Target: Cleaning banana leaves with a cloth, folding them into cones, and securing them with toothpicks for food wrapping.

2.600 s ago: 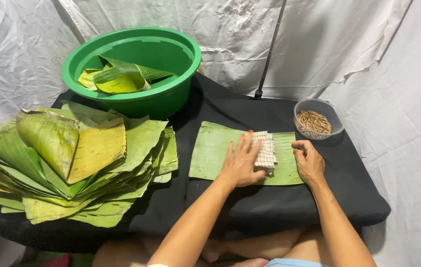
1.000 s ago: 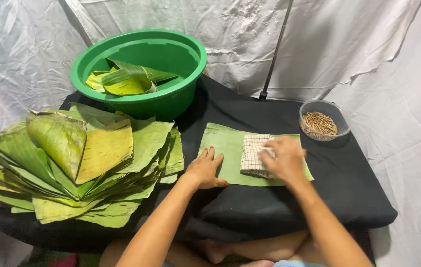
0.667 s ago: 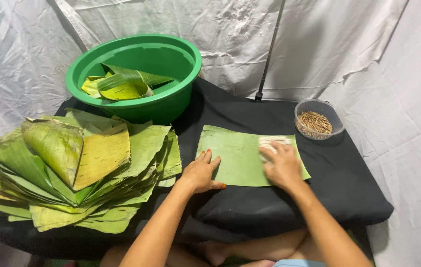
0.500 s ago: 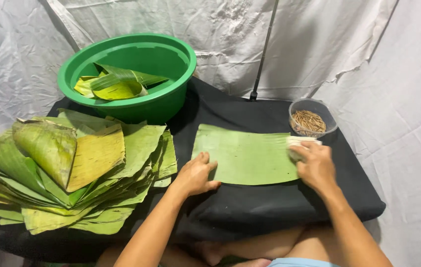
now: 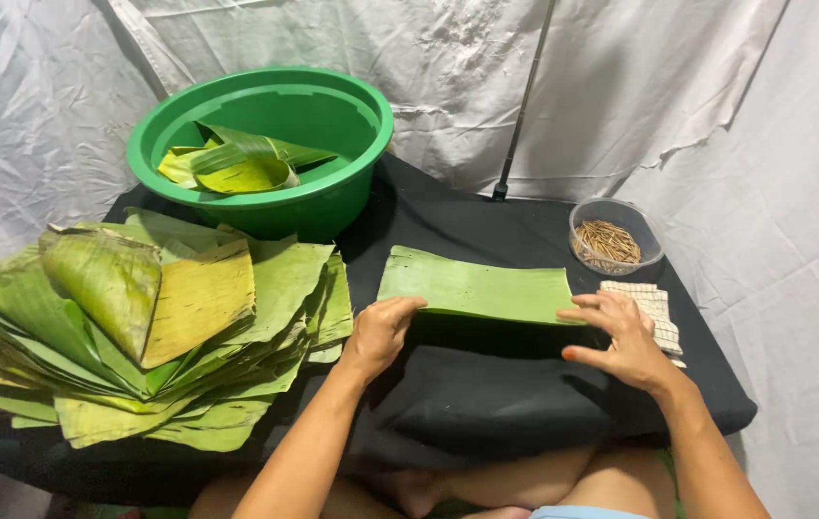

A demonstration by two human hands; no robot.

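A green banana leaf piece (image 5: 475, 288) lies on the black-covered table (image 5: 486, 394), its near edge raised. My left hand (image 5: 381, 332) grips the leaf's near left corner. My right hand (image 5: 623, 336) holds the near right corner, fingers curled on the edge. A folded checked cloth (image 5: 652, 309) lies on the table just right of my right hand, partly behind it.
A large stack of banana leaves (image 5: 140, 327) fills the left of the table. A green basin (image 5: 333, 187) with a few folded leaves (image 5: 236, 165) stands at the back. A small clear bowl of thin sticks (image 5: 613, 235) sits at the back right. White sheeting hangs behind.
My right hand wiped the cloth across the leaf to the right and left it beside the leaf. Both hands now hold the leaf's near edge and lift it.
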